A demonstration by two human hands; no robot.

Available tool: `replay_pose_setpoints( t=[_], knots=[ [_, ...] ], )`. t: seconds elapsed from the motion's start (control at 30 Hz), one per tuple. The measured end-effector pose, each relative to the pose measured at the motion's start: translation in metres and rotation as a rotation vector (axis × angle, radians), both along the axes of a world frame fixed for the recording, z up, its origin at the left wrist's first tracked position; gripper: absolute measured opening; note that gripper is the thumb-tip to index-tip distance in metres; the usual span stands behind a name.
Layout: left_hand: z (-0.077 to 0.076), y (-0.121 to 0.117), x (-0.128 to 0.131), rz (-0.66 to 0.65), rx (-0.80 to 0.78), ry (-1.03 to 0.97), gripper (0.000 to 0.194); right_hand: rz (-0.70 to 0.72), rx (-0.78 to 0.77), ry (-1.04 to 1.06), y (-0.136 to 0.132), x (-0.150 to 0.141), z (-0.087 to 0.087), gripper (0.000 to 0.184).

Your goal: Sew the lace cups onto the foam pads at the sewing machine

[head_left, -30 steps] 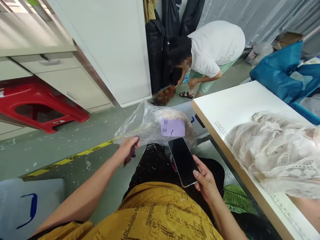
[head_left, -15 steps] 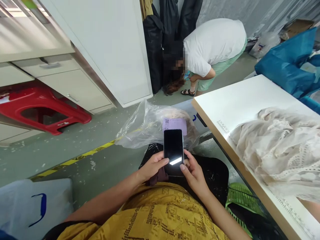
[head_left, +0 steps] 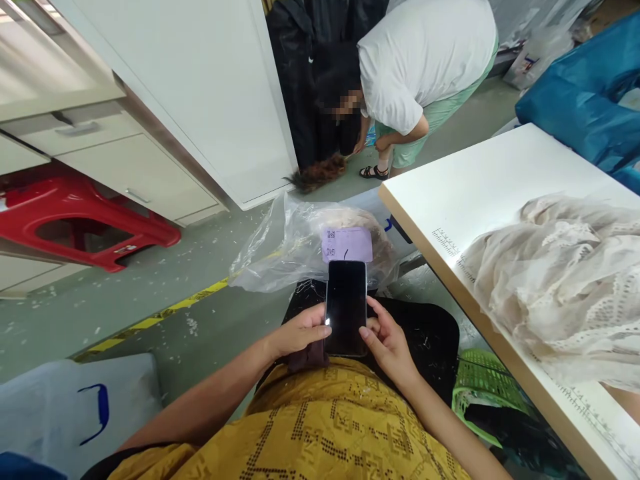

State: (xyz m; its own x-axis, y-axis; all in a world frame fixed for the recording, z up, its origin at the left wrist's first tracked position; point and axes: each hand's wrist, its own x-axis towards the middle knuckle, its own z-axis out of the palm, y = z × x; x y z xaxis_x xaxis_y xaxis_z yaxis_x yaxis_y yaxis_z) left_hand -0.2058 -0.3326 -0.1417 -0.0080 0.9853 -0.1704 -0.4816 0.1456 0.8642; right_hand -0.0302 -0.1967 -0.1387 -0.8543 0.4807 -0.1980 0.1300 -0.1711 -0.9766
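Note:
A smartphone (head_left: 346,303) with a dark screen is held upright over my lap, between both hands. My left hand (head_left: 300,331) grips its left edge, thumb on the front. Along the right edge, my right hand (head_left: 385,339) closes on it with the thumb at the lower corner. Just beyond the phone's top is a purple paper slip (head_left: 350,245) with QR codes and a dark mark. Whether a hand holds the slip behind the phone cannot be seen. Under the slip lies a clear plastic bag (head_left: 275,243) with pale material inside.
At right stands a white table (head_left: 465,177) bearing pale lace fabric (head_left: 555,287). A green basket (head_left: 485,380) sits below it. Ahead, a person (head_left: 425,60) bends over near a broom-like brush (head_left: 320,175). A red stool (head_left: 90,220) is left; a translucent bin (head_left: 60,407) stands lower left.
The phone sits slightly lower and its screen glare has shrunk to the left edge. More of the purple slip shows. The bent person's head and the brush have shifted left.

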Motion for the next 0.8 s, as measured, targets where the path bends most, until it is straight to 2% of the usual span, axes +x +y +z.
replay_pose_setpoints(
  t=[0.1,0.23,0.37,0.57,0.8],
  knots=[
    [0.000,0.001,-0.002,-0.055,0.034,0.000,0.047,0.009,-0.035,0.007,0.001,0.001,-0.001,0.059],
    [0.002,0.003,-0.004,-0.116,0.067,0.009,0.047,0.025,0.000,0.024,0.004,0.002,-0.003,0.057],
    [0.005,0.003,-0.004,-0.128,0.023,-0.018,0.049,0.041,0.053,0.010,0.004,0.006,-0.008,0.060],
    [0.002,0.003,0.001,-0.078,-0.001,-0.086,0.050,0.058,-0.003,0.018,0.002,0.011,-0.014,0.071],
    [0.005,0.006,0.004,-0.039,-0.018,-0.105,0.048,0.036,-0.082,0.043,0.002,0.010,-0.011,0.070]
  ],
)
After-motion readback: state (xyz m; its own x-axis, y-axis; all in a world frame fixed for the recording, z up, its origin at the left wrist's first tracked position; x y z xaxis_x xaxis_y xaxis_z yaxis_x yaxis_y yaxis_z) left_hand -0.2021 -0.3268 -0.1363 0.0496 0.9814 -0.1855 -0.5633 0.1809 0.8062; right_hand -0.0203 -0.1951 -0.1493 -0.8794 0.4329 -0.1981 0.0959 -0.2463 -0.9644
